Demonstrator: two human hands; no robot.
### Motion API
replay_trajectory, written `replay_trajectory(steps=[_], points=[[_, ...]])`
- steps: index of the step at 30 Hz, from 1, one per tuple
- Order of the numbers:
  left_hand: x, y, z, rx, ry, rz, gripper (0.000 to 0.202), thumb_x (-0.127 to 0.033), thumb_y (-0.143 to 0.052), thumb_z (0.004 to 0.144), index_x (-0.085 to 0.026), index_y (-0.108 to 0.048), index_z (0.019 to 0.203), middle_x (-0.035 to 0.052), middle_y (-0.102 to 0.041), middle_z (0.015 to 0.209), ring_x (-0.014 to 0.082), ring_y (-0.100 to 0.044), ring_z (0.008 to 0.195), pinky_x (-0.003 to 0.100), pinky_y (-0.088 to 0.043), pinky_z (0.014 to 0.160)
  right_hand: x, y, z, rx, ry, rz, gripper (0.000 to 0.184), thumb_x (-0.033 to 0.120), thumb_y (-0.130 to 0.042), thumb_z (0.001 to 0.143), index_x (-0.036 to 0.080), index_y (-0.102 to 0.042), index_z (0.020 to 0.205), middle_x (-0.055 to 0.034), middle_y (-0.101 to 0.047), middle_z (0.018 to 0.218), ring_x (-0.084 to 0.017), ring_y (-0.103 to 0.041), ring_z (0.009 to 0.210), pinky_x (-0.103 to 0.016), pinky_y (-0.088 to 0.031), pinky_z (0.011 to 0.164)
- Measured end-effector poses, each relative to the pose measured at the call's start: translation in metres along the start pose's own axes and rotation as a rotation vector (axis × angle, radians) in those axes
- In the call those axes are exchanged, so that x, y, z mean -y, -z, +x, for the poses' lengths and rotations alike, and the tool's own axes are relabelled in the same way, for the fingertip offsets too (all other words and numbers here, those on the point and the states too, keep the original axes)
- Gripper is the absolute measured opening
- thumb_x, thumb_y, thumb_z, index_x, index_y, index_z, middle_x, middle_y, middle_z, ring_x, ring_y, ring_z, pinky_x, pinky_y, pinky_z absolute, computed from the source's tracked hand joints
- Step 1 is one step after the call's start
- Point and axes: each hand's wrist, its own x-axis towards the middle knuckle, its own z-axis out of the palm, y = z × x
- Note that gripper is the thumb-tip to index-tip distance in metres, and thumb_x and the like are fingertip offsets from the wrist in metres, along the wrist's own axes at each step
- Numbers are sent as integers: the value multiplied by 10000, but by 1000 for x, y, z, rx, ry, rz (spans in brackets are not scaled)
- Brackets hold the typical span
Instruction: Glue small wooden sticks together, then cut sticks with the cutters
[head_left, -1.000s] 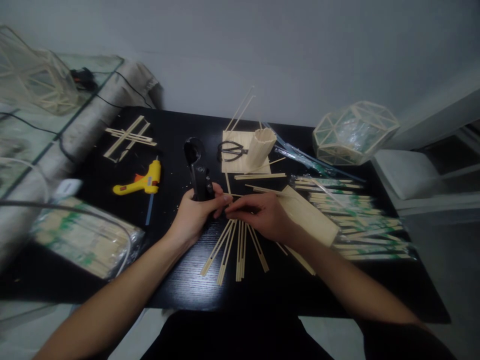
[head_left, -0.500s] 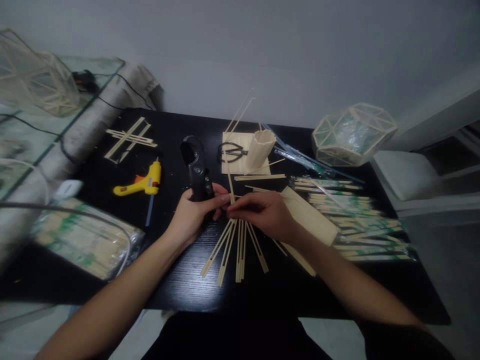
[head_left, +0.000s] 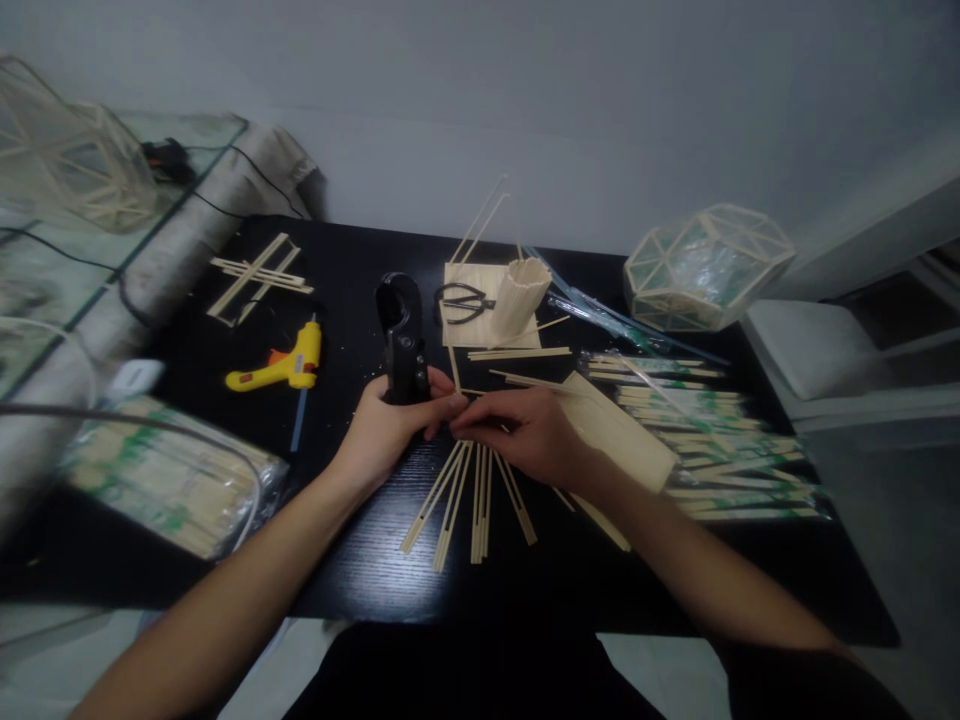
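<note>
My left hand (head_left: 386, 420) is wrapped round a black hand cutter (head_left: 406, 350), its curved head pointing up and away from me. The thumb of that hand meets the fingertips of my right hand (head_left: 529, 425), which are pinched on a thin wooden stick (head_left: 453, 360). The stick slants up from the fingers toward the scissors; its lower end is hidden. Just below the hands, several split wooden chopsticks (head_left: 480, 510) lie fanned out on the black table (head_left: 360, 560). Loose sticks (head_left: 517, 378) and a flat wooden board (head_left: 622, 430) lie beyond and under my right forearm.
Black-handled scissors (head_left: 463, 303) and a wooden-stick cup (head_left: 521, 300) rest on a square board (head_left: 457, 275). At left are a yellow glue gun (head_left: 281, 365), crossed sticks (head_left: 259, 280) and a packed bundle (head_left: 180, 470). Wrapped chopsticks (head_left: 697, 420) and a geometric frame (head_left: 709, 270) stand right.
The cutter has turned slightly to the right and more upright in my left hand. The pinched stick has shifted a little left and lower, and my right hand has moved slightly left.
</note>
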Motion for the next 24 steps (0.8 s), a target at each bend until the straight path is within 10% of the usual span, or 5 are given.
replay_trajectory(steps=[15, 24], points=[[3, 1, 1, -20, -22, -49, 289, -202, -927, 636, -153, -694, 800, -40, -637, 645, 54, -508, 473, 203, -378, 496, 1, -1, 1, -5, 68, -27, 66, 169, -777, 892, 197, -801, 946, -17, -824, 929, -147, -770, 818, -262, -603, 821], [0, 0, 0, -38, -43, -35, 297, -214, -927, 633, -158, -671, 773, -43, -619, 636, 59, -482, 477, 219, -362, 498, 9, 5, 2, 20, -289, 246, 335, 272, -871, 767, 203, -615, 973, -8, -753, 896, -165, -752, 821, -293, -611, 775]])
